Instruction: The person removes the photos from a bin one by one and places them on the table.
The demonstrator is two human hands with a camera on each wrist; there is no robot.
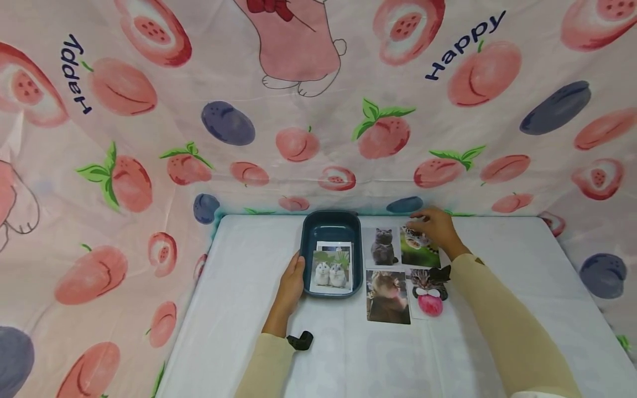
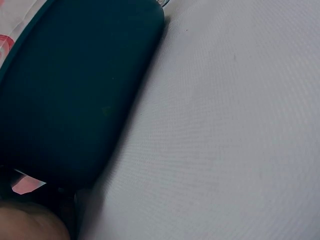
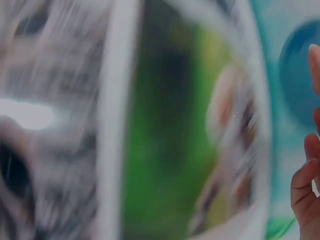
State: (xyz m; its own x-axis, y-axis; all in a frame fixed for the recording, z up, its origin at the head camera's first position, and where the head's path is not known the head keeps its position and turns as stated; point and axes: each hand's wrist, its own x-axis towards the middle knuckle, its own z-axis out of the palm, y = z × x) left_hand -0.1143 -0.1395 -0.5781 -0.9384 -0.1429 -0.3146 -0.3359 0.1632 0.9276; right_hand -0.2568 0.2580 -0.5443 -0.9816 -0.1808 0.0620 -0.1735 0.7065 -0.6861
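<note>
My left hand [image 1: 290, 284] holds the left side of a dark blue tray [image 1: 331, 225], its thumb up by the rim. That tray's outer wall [image 2: 75, 95] fills the left of the left wrist view. Inside the tray lies a small stack of photo cards, topped by a picture of two white hamsters [image 1: 330, 273]. My right hand [image 1: 440, 231] hovers at the top of a card with a spotted animal on green [image 1: 421, 253], fingers apart and loosely bent. The right wrist view shows the fingers [image 3: 304, 187] at its right edge, beside the blurred cards, with nothing between them.
A grey cat card [image 1: 382, 247] lies left of the spotted animal card. Below are a brownish animal card [image 1: 388, 296] and a striped cat card with a pink ball [image 1: 430, 293]. The white table [image 1: 249, 265] meets a fruit-print cloth [image 1: 318, 138] at the back and sides.
</note>
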